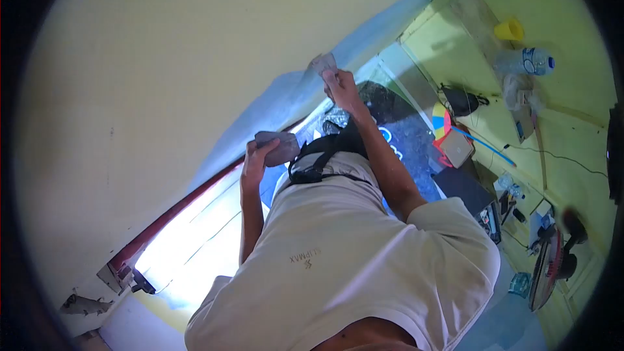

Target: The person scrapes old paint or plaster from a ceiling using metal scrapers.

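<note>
My left hand (253,164) is closed around one side of a flat grey piece (281,149) with rounded corners, held in front of my waist. My right hand (342,89) reaches farther up and pinches a smaller thin grey piece (323,62), thumb on top. That piece overlaps the wall (175,78) where its cream surface meets a pale blue area (273,101). What kind of pieces these are, I cannot tell.
On a shelf (478,16) at right are a yellow cup (509,29) and a plastic bottle (523,62). A black bag (461,101) hangs below. A fan (549,263) stands at lower right. A bright window (195,227) lies at lower left.
</note>
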{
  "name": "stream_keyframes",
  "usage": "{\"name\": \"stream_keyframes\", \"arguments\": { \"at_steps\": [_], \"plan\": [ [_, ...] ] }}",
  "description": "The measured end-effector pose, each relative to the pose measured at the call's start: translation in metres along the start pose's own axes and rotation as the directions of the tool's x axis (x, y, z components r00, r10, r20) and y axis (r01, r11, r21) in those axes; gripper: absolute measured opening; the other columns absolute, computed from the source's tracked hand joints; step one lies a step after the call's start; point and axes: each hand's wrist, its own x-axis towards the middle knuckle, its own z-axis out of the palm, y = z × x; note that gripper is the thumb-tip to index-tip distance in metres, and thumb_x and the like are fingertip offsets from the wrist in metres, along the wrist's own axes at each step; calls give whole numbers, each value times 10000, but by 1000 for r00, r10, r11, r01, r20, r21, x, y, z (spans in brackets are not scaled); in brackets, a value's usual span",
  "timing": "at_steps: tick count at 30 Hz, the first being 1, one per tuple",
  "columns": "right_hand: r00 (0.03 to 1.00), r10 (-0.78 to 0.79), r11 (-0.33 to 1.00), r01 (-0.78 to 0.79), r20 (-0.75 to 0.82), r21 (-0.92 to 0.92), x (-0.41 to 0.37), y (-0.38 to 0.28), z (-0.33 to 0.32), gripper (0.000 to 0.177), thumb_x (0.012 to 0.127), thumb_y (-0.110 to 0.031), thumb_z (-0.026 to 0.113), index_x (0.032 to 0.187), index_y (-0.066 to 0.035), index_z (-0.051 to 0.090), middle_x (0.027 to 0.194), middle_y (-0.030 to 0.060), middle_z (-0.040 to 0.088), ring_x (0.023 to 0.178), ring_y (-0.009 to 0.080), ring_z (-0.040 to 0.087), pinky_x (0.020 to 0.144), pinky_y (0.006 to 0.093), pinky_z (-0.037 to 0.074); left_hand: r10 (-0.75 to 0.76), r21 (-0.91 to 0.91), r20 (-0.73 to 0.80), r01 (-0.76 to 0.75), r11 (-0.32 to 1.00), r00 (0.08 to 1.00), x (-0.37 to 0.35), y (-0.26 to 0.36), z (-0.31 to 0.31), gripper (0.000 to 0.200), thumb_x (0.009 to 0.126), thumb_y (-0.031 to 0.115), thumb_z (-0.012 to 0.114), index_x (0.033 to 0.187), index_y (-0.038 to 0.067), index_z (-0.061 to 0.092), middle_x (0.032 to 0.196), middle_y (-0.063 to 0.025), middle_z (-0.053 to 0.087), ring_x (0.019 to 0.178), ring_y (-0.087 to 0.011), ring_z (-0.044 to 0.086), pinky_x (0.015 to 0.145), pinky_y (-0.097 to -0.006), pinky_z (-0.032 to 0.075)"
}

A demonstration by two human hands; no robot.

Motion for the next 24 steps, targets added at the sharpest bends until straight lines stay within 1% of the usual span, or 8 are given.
{"name": "stream_keyframes", "arguments": {
  "at_steps": [5,7,8,10,16,18,20,24],
  "plan": [
    [992,-122,969,116,-13,-217,11,23,-17,432,968,-381,555,805,18,595,550,13,498,510,78,457,458,288,376,-113,-23,-17,113,993,993,2,0,-1,305,811,162,723,1043,1,607,1016,-97,632,949,-197,629,842,-331,501],
    [994,-112,970,108,-7,-217,9,3,-16,448,969,-402,551,770,-1,572,548,-23,473,493,60,434,439,265,348,-66,-66,59,70,995,996,2,3,1,261,795,181,728,976,4,664,959,-99,671,918,-187,632,831,-312,482],
    [996,-91,973,86,-10,-216,-2,2,-15,458,970,-412,549,752,-10,561,546,-41,460,484,52,423,429,254,334,-117,-81,-99,109,991,988,-8,16,17,251,800,201,722,947,3,677,917,-91,687,875,-175,641,824,-301,479],
    [990,-139,970,130,-27,-205,1,15,-14,467,975,-395,544,714,-9,555,546,-27,478,489,55,434,430,254,334,-88,-28,-9,88,996,996,-6,19,18,253,808,212,715,944,1,681,893,-85,689,847,-168,642,820,-303,479],
    [996,-83,977,75,-32,-198,0,10,-8,419,974,-360,559,739,-13,558,553,-46,443,505,49,410,451,257,330,-89,-85,-48,85,993,995,-10,18,20,255,803,196,714,952,-6,672,889,-77,680,836,-161,628,795,-309,474],
    [994,-109,979,106,-11,-173,7,29,-18,402,970,-358,568,768,-11,575,558,-50,439,504,46,405,452,255,327,96,130,-103,-82,988,990,-9,9,18,242,799,191,715,938,-1,674,879,-73,680,830,-159,628,791,-307,474],
    [993,-114,974,108,-17,-197,13,30,-18,401,970,-361,566,780,-8,584,560,-45,454,501,42,408,443,252,318,-128,-47,-29,127,991,991,-3,14,15,237,796,187,720,936,1,674,883,-74,680,830,-159,631,792,-310,478],
    [994,-106,977,103,-4,-185,9,17,-16,415,965,-371,571,763,-8,569,565,-45,457,493,44,410,437,247,315,-100,-107,13,101,989,995,-4,16,20,248,790,191,724,943,2,681,884,-69,693,806,-157,646,791,-305,483]
  ]
}}
